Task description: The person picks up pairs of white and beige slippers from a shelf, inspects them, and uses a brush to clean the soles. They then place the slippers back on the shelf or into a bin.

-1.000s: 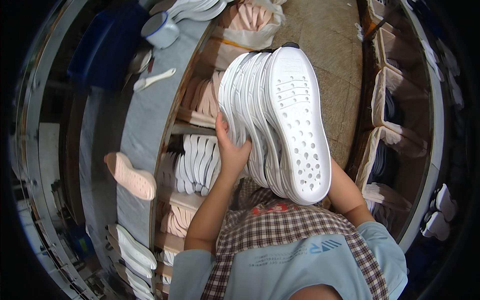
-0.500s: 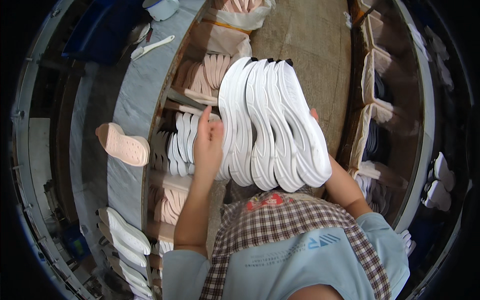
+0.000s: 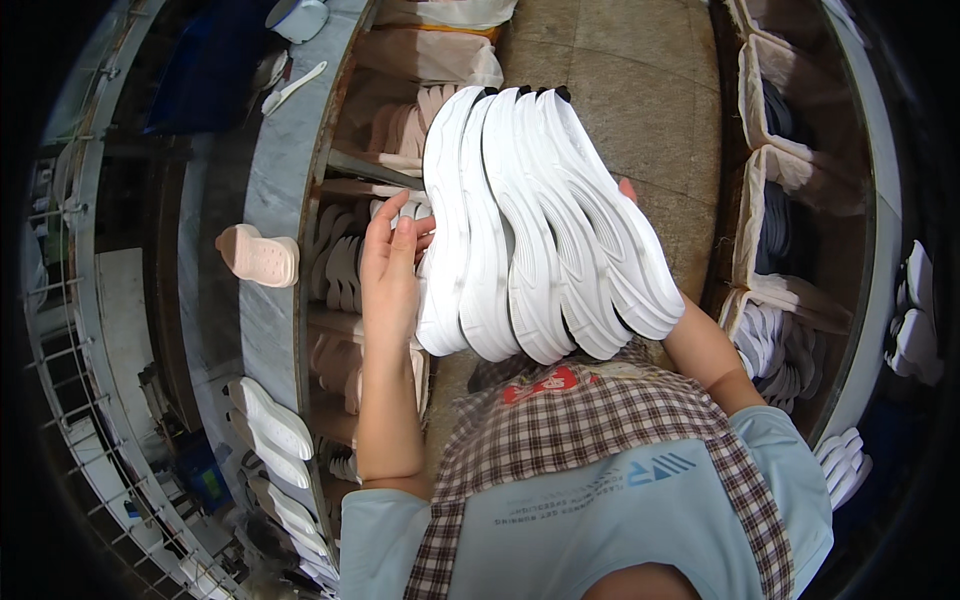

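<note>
A: Where do the soles sit against the hands?
B: The row of white soles (image 3: 545,225) stands on edge between them, side by side, black tips away from the body. The left grip (image 3: 393,270) is just beside the leftmost sole; the right grip (image 3: 628,190) is at the far right of the row, behind the last sole.
A: How does each one hold?
B: On the left, thumb and fingers are apart and loosely bent, not wrapped round anything. I can't tell whether the fingertips touch the sole. On the right, only a fingertip shows past the edge, so I can't tell how closed it is.
A: And the room around it?
B: To the left runs the bench (image 3: 285,160), bearing a pink sole (image 3: 262,258) and a white brush (image 3: 295,88). The shelves below its edge, filled with more soles, appear right behind the left grip. Beyond the black tips there's floor (image 3: 640,110), reaching across to the cloth-lined bins (image 3: 748,200) on the right. The near ends come close to the checked apron (image 3: 590,420), so there's less room that way.
</note>
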Demonstrator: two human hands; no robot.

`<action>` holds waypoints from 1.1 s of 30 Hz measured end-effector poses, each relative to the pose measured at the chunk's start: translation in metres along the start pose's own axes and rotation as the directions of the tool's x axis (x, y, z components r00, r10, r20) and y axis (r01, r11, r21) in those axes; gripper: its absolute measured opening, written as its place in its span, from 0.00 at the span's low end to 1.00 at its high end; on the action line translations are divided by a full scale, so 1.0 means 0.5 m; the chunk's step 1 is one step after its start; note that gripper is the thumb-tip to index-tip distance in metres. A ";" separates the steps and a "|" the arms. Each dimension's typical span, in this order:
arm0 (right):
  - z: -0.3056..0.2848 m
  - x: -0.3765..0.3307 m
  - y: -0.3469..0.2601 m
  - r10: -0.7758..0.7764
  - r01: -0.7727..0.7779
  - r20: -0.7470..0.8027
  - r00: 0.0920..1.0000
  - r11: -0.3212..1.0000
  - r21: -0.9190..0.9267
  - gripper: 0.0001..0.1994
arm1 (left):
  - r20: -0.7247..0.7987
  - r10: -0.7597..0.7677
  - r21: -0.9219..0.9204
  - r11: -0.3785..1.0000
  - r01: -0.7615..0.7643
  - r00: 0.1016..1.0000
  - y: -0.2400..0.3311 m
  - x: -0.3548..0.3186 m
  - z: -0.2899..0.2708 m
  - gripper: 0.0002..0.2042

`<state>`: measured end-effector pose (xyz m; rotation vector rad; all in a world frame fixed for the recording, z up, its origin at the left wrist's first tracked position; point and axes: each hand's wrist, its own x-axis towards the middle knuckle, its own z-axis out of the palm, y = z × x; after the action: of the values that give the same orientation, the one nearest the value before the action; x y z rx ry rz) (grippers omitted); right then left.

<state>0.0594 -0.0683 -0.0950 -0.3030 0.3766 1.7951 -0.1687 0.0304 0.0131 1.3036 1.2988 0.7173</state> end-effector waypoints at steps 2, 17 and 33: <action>-0.001 -0.009 0.001 0.018 -0.019 0.038 0.999 0.999 0.031 0.35 | -0.003 -0.008 -0.011 1.000 0.008 1.000 0.005 -0.005 0.005 0.21; 0.046 -0.024 0.026 -0.082 0.080 -0.041 0.996 0.996 -0.048 0.33 | 0.020 0.071 0.297 0.952 -0.073 0.997 -0.037 -0.053 0.004 0.25; 0.009 -0.062 0.051 -0.107 0.044 -0.161 0.981 0.934 -0.355 0.32 | -0.001 -0.039 0.405 0.913 0.036 0.999 -0.191 -0.185 0.040 0.32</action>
<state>0.0426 -0.1000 -0.0762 -0.7246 0.1632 1.7588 -0.1957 -0.0816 -0.0557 1.6040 1.5160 0.4245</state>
